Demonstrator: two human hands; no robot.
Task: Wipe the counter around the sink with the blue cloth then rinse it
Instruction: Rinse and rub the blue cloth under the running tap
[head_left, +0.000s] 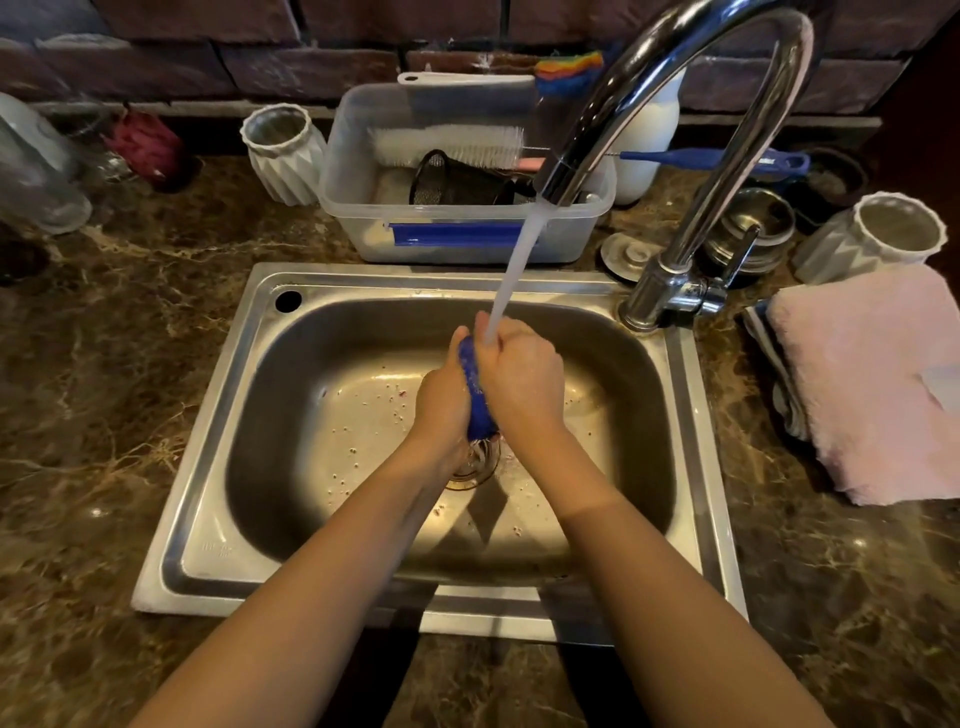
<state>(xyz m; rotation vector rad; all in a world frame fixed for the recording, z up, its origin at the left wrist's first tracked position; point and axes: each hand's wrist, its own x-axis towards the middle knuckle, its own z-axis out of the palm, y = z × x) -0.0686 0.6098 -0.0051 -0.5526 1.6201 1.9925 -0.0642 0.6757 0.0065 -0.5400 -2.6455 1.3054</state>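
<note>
The blue cloth (475, 395) is bunched into a narrow roll between both my hands, over the middle of the steel sink (218, 467). My left hand (441, 400) presses it from the left and my right hand (522, 379) grips it from the right. Water runs from the chrome tap (670, 67) in a slanted stream (511, 275) that lands on my right hand and the top of the cloth. Small crumbs dot the basin floor around the drain (475, 465). The brown marbled counter (104, 364) surrounds the sink.
Behind the sink stands a clear plastic tub (462, 239) with a bottle brush and a black strainer. White ribbed vases (283, 150) (883, 239) stand at left and right. A folded pink towel (872, 384) lies right of the tap. Metal bowls (753, 234) sit behind the tap base.
</note>
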